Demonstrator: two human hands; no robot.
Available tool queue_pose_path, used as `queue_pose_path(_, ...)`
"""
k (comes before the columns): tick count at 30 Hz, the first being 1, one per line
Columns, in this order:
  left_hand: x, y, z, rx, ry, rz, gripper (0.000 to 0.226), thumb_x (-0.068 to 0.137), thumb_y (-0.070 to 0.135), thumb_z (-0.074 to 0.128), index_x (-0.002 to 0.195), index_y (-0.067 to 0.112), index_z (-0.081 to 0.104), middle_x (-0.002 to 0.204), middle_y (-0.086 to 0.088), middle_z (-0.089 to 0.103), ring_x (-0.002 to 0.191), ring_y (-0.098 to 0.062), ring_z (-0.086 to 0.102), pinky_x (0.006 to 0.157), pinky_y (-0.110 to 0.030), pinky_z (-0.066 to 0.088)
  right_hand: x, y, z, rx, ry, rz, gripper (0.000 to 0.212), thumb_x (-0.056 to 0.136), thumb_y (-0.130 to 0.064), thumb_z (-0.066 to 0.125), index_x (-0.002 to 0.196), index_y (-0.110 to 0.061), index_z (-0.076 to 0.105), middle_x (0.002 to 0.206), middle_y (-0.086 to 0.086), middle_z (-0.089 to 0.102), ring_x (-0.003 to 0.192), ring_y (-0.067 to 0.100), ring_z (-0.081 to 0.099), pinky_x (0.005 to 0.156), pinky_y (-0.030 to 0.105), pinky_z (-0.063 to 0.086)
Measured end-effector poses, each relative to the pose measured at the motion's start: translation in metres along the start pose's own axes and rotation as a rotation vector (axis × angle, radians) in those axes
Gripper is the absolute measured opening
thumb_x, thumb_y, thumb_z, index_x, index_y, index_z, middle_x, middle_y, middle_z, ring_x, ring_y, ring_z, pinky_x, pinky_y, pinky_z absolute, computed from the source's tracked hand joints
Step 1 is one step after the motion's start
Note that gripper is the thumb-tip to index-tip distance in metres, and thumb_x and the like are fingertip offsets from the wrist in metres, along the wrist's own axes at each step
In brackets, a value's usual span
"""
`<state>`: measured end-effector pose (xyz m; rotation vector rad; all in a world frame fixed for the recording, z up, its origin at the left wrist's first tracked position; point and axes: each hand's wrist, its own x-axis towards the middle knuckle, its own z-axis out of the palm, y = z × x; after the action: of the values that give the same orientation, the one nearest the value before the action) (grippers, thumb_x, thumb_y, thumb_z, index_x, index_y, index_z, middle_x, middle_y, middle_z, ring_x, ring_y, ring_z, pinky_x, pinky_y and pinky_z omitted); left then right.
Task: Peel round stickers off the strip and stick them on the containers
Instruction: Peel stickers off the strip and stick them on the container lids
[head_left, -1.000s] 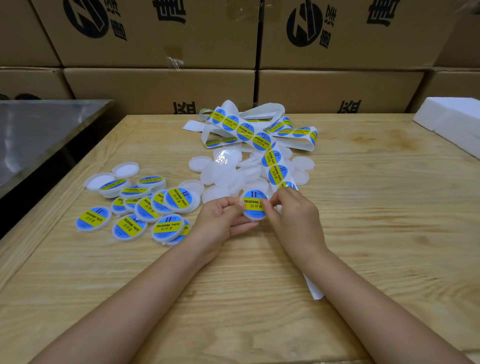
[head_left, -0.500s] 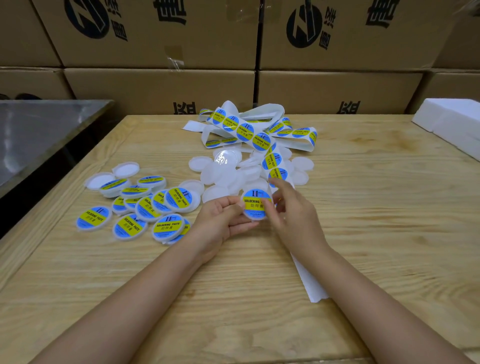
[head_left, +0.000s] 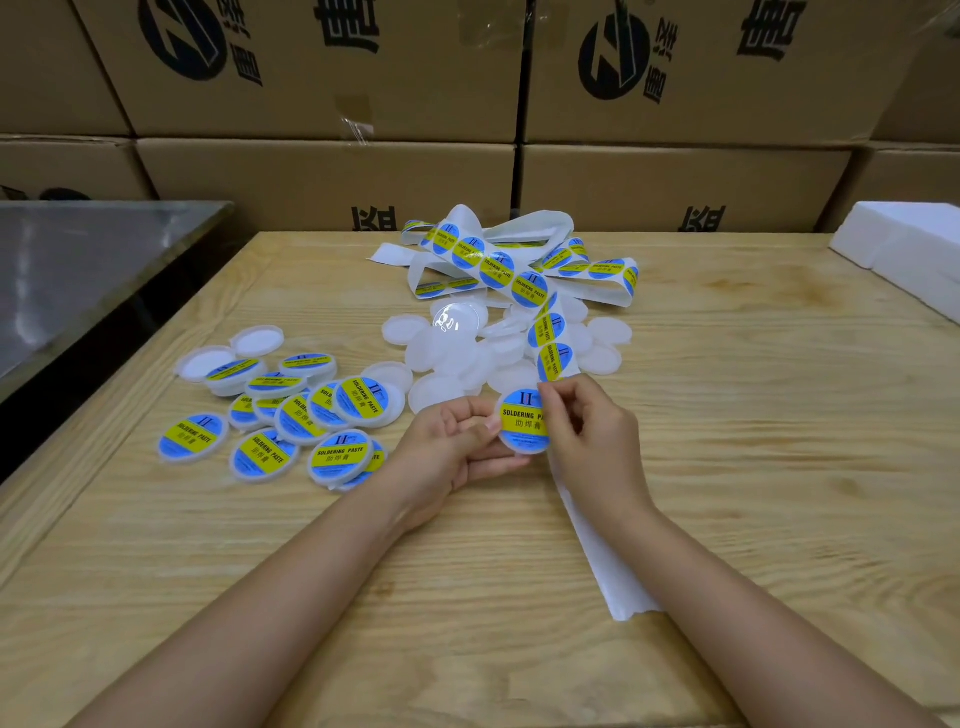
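Note:
My left hand (head_left: 452, 441) holds a round white container (head_left: 522, 423) by its left edge, with a blue and yellow sticker covering its face. My right hand (head_left: 589, 436) pinches the sticker strip (head_left: 553, 358) just above the container's upper right edge. The strip runs back over the table to a tangled heap (head_left: 519, 265) of white backing with several stickers on it. The empty backing tail (head_left: 602, 561) trails from under my right hand toward me. A pile of plain white containers (head_left: 467, 353) lies behind my hands.
Several labelled containers (head_left: 291, 421) lie in a cluster to the left on the wooden table (head_left: 753, 467). Cardboard boxes (head_left: 322, 73) are stacked along the back. A white foam block (head_left: 904, 249) sits at the far right, a metal surface (head_left: 88, 275) at the left.
My right hand has left the container's face and risen to the strip above it, pulling the strip nearer. The backing tail has slid toward me. My left hand keeps the container still.

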<state>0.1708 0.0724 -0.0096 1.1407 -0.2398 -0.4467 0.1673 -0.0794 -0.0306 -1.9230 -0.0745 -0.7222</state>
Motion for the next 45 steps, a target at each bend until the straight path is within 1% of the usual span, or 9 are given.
queue_pose_path(5,0.001,-0.004,0.000,0.023,0.004,0.028,0.007,0.081,0.008,0.055,0.087,0.004,0.056,0.074,-0.009,0.072,0.075,-0.020,0.071,0.070,-0.031,0.058,-0.003,-0.005,0.003,-0.073,-0.033,0.063,0.030,0.077,-0.042,0.071,0.085,-0.018,0.053,0.070,-0.007,0.063,0.065,0.008,0.059,0.060,0.026,0.044)
queue_pose_path(8,0.002,-0.004,0.000,0.012,0.007,0.044,0.010,0.075,0.012,0.059,0.081,0.006,0.055,0.070,-0.008,0.070,0.072,-0.017,0.070,0.066,-0.030,0.058,-0.005,-0.008,0.004,-0.093,-0.057,0.068,0.036,0.074,-0.047,0.072,0.088,-0.023,0.048,0.079,-0.014,0.061,0.073,0.002,0.058,0.061,0.016,0.043)
queue_pose_path(19,0.003,-0.004,0.000,-0.014,0.036,0.031,0.019,0.074,0.012,0.059,0.090,0.002,0.061,0.076,-0.011,0.073,0.070,-0.019,0.071,0.061,-0.027,0.057,0.004,-0.005,-0.003,0.070,-0.075,0.052,0.029,0.093,-0.025,0.056,0.066,-0.029,0.046,0.056,-0.008,0.058,0.052,0.005,0.051,0.052,0.016,0.038)
queue_pose_path(25,0.004,-0.001,-0.005,-0.101,0.082,0.015,0.013,0.088,0.004,0.049,0.094,0.000,0.059,0.079,-0.010,0.073,0.072,-0.019,0.071,0.060,-0.026,0.057,0.003,-0.006,-0.002,0.206,-0.203,0.030,0.008,0.089,-0.027,0.056,0.089,-0.035,0.054,0.082,-0.015,0.066,0.079,0.007,0.063,0.073,0.027,0.050)
queue_pose_path(29,0.004,0.000,-0.005,-0.122,0.110,0.012,0.014,0.083,0.010,0.053,0.093,0.002,0.059,0.078,-0.010,0.072,0.067,-0.015,0.070,0.060,-0.024,0.057,-0.003,-0.009,0.001,0.173,-0.335,0.031,0.049,0.069,-0.036,0.075,0.108,-0.036,0.046,0.096,-0.027,0.060,0.090,-0.005,0.060,0.075,0.010,0.045)
queue_pose_path(32,0.004,0.001,-0.005,-0.100,0.115,0.001,0.021,0.074,0.016,0.058,0.091,0.004,0.056,0.077,-0.011,0.069,0.064,-0.014,0.068,0.061,-0.022,0.057,-0.005,-0.006,0.002,0.168,-0.345,0.069,0.062,0.067,-0.030,0.083,0.112,-0.037,0.041,0.104,-0.022,0.058,0.098,-0.005,0.058,0.085,0.016,0.045)
queue_pose_path(39,0.003,0.000,-0.004,-0.106,0.068,0.018,0.018,0.075,0.013,0.058,0.089,0.002,0.058,0.078,-0.011,0.073,0.070,-0.017,0.071,0.061,-0.026,0.056,0.000,-0.006,0.000,0.369,-0.299,0.153,0.048,0.057,-0.041,0.080,0.096,-0.037,0.053,0.088,-0.009,0.070,0.084,0.009,0.066,0.074,0.027,0.052)
queue_pose_path(43,0.002,0.002,-0.004,-0.106,0.044,-0.006,0.024,0.077,0.013,0.057,0.098,0.001,0.060,0.084,-0.010,0.073,0.075,-0.020,0.071,0.062,-0.027,0.057,0.004,-0.007,0.000,0.378,-0.210,0.160,0.011,0.074,-0.038,0.068,0.082,-0.041,0.061,0.080,-0.004,0.072,0.078,0.017,0.067,0.075,0.043,0.052)
queue_pose_path(45,0.002,0.003,-0.003,-0.089,0.040,-0.024,0.026,0.076,0.015,0.058,0.099,0.002,0.060,0.084,-0.009,0.073,0.073,-0.019,0.071,0.060,-0.027,0.056,0.005,-0.008,-0.002,0.328,-0.150,0.144,0.008,0.082,-0.038,0.059,0.074,-0.037,0.060,0.069,-0.006,0.069,0.065,0.012,0.064,0.062,0.036,0.049)
